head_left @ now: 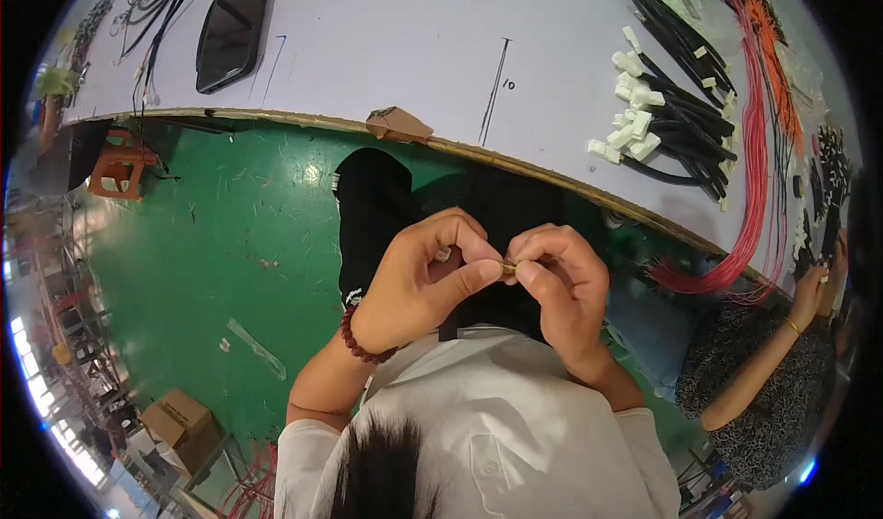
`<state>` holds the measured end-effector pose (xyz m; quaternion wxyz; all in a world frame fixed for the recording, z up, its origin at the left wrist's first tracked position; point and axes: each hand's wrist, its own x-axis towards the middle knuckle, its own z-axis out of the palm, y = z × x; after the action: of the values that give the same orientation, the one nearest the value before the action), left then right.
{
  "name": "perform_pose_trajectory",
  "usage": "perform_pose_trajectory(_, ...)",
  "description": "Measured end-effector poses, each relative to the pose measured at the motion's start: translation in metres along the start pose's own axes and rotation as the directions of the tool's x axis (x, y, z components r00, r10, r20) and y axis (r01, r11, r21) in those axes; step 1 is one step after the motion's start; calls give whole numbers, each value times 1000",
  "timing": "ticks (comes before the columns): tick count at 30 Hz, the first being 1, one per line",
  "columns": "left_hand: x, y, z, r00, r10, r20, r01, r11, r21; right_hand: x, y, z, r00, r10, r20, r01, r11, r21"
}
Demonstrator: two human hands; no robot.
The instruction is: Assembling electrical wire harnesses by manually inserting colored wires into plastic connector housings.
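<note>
My left hand (pixel 418 271), with a dark red bead bracelet (pixel 359 342) at its wrist, is closed in a pinch above my lap. Its thumb and forefinger grip a small brass-coloured piece (pixel 509 267); the piece is too small to tell its kind. From the other side, the thumb and forefinger of my right hand (pixel 563 284) pinch the same piece, so the fingertips of both hands almost meet. Something small and whitish (pixel 442 254) shows inside the curl of my left fingers. Both hands are off the table, on the near side of its edge.
On the white table (pixel 368 40) lie a black phone (pixel 235 31), black cables with white connectors (pixel 635 119), and bundles of red wires (pixel 756 151) and orange wires (pixel 773 68). Brown tape (pixel 399 124) covers part of the edge. A co-worker's arm (pixel 759 372) reaches in at right.
</note>
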<state>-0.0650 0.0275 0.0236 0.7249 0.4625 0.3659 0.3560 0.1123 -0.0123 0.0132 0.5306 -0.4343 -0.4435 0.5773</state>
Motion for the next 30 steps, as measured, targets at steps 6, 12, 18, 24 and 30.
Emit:
perform_pose_trajectory(6,-3,-9,2,998,-56,-32,48,980,-194,-6,6,5,993,-120,-9,116,974,-196)
perform_pose_trajectory(12,-7,-16,9,984,156,-90,-146,983,108,-9,7,11,996,1,-91,1,1000,28)
perform_pose_trajectory(18,-8,-20,8,979,93,-179,-69,988,137,-7,2,7,967,253,-34,-246,959,141)
perform_pose_trajectory(24,-5,-27,15,977,99,-191,-109,993,-39,-1,-6,-5,822,550,146,-550,702,451)
perform_pose_trajectory(30,-8,-26,16,974,103,-202,-88,993,84,-5,0,6,998,-26,-49,14,971,-240)
